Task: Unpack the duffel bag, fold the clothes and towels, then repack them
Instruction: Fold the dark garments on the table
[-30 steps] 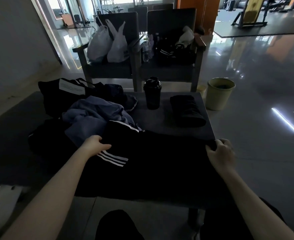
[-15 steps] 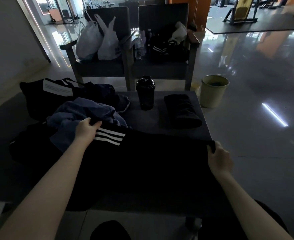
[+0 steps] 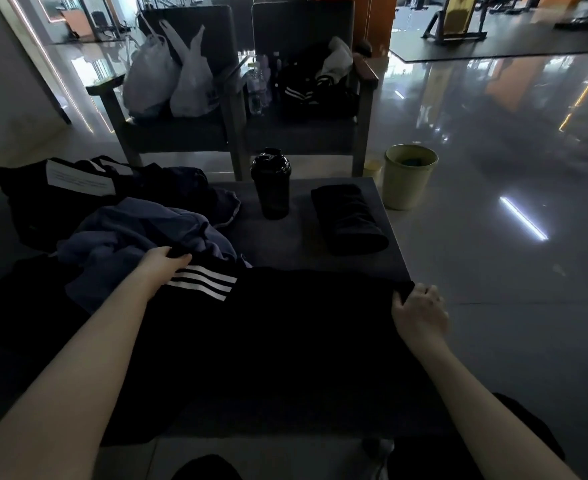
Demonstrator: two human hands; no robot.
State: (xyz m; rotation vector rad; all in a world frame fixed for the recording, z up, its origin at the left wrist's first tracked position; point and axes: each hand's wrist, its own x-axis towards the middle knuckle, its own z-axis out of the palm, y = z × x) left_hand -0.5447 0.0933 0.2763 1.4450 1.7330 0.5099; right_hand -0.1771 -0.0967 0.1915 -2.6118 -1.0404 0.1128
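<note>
Dark garment [image 3: 285,341] hides fingertips of both gripping hands; folds indistinct.

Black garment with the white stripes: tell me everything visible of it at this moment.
The black garment is soft-looking dark fabric spread flat across the near part of the grey table, its near edge hanging over the front. Three white stripes slant near its far left corner. The left hand grips the fabric there; the right hand pinches the far right corner. Its left end meets a crumpled blue-grey garment. Too dark to tell what kind of garment.
</note>
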